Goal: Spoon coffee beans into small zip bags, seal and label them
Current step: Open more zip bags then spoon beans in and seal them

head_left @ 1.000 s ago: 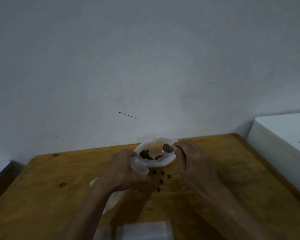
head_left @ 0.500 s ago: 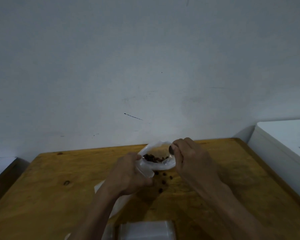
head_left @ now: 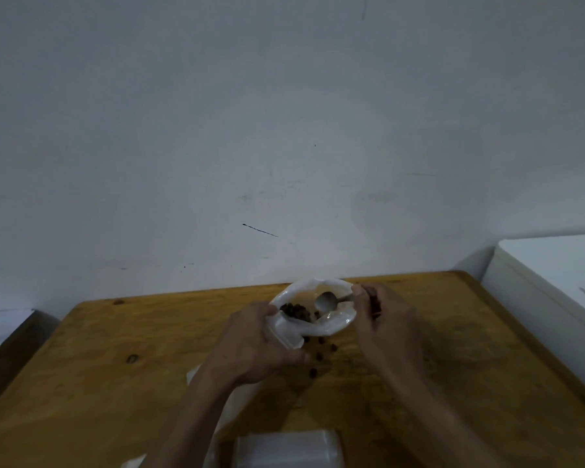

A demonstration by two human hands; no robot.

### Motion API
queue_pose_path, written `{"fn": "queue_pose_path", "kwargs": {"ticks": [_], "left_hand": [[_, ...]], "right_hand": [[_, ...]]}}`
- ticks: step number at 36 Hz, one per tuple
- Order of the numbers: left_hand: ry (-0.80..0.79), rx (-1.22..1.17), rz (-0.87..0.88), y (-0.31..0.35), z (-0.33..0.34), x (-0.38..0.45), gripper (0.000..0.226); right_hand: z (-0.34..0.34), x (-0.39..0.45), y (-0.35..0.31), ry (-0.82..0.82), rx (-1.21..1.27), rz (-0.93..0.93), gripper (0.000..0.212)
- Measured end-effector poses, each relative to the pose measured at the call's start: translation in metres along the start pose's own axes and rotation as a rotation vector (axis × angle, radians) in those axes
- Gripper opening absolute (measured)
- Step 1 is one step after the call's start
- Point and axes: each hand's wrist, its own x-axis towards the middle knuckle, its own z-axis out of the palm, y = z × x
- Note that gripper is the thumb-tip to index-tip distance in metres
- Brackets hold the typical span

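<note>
left hand [head_left: 250,346] grips crinkled clear plastic bag [head_left: 331,324] at its 8 o'clock rim; right hand [head_left: 384,327] pinches shiny metal spoon [head_left: 325,301], bowl inside bag mouth. dark coffee beans [head_left: 296,311] within, loose beans [head_left: 321,356] between hands. knotty wooden table [head_left: 115,366], bare toward 9 o'clock edge; flat bag stack [head_left: 287,450] at 6.

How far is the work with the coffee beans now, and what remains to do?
Early filling stage. Done: some dark coffee beans lie in the open white plastic bag. In hand: the left hand holds that bag open, and the right hand holds a small metal spoon inside it. A few spilled beans lie on the wooden table. Left: sealing and labelling; the stack of clear zip bags waits.
</note>
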Motion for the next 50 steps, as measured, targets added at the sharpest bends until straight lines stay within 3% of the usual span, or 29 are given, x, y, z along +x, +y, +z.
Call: {"fn": "queue_pose_path", "kwargs": {"ticks": [5, 13, 20, 32, 50], "left_hand": [[0.007, -0.023, 0.006, 0.001, 0.001, 0.001, 0.107], [0.012, -0.033, 0.008, 0.001, 0.004, 0.002, 0.108], [0.006, -0.034, -0.008, -0.002, 0.007, 0.002, 0.113], [-0.021, -0.055, -0.045, -0.001, 0.005, 0.005, 0.121], [0.040, -0.062, 0.021, 0.006, -0.002, -0.006, 0.108]], "right_hand": [[0.012, -0.015, 0.008, 0.000, 0.130, 0.179, 0.016], [0.031, -0.026, 0.001, 0.080, 0.476, 0.666, 0.020], [0.033, -0.019, -0.006, 0.109, 0.606, 0.855, 0.027], [0.006, 0.004, -0.003, 0.158, 0.623, 0.858, 0.019], [-0.029, -0.004, -0.025, 0.010, 0.630, 0.709, 0.013]]}}
